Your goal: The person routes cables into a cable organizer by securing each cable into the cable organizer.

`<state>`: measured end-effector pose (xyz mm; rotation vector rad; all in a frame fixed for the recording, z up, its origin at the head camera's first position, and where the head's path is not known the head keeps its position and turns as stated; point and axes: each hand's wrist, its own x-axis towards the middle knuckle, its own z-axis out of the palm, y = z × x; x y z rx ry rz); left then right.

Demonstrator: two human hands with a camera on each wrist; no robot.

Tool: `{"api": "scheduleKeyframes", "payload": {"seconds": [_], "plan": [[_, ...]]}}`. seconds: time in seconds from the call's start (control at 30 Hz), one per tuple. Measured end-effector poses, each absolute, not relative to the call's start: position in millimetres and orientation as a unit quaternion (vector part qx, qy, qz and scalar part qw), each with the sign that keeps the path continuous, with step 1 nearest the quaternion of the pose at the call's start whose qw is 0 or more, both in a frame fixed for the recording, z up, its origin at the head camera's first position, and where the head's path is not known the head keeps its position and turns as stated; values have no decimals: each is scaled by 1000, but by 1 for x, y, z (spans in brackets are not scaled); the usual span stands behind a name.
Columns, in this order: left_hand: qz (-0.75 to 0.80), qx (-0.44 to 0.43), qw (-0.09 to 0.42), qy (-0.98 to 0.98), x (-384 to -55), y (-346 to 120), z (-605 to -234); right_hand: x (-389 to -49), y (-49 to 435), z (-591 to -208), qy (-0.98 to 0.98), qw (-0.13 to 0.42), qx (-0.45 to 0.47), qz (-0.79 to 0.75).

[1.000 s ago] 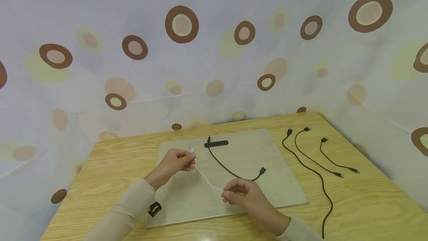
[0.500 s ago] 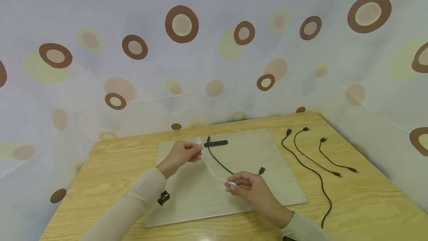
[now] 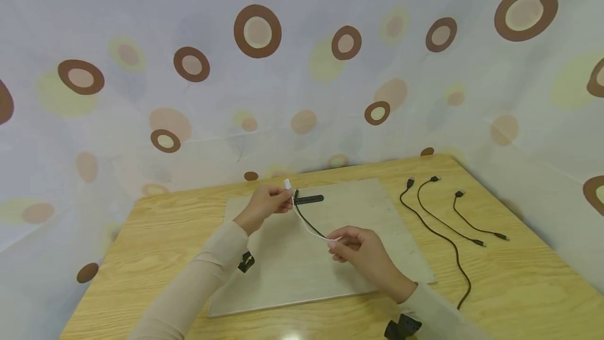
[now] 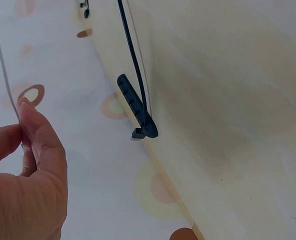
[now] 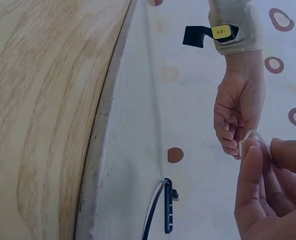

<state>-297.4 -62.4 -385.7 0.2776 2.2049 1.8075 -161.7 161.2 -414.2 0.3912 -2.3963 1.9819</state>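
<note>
A thin white USB cable (image 3: 305,226) hangs in a slack curve between both hands. My left hand (image 3: 266,206) pinches it just below its white plug (image 3: 287,184), which points up at the board's back edge. My right hand (image 3: 363,250) pinches the cable near its other end. In the left wrist view, the left hand (image 4: 30,175) is beside a black slotted cable clip (image 4: 134,104), with a black cable (image 4: 131,47) seated in one end slot. The right wrist view has the right hand (image 5: 273,185) gripping the white cable's bend. The black cable's front end is hidden behind the right hand.
A pale board (image 3: 278,277) lies on the wooden table (image 3: 155,240). To its right rest a long black cable (image 3: 441,236), a mid-length one (image 3: 448,222) and a short one (image 3: 474,228). A dotted curtain (image 3: 302,88) hangs behind.
Both hands have moved forward and to the right, carrying the white cable. Its plug has risen past the clip's left end. The right hand now covers the black cable's front end.
</note>
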Motion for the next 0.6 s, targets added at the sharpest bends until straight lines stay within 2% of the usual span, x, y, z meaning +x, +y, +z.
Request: {"api": "scheduleKeyframes", "payload": {"seconds": [0.33, 0.6], "plan": [[626, 102, 169, 755, -306, -57, -386, -169, 165, -418, -778, 16, 125, 616], [596, 92, 138, 786, -316, -43, -397, -176, 169, -421, -790, 22, 111, 603]]}}
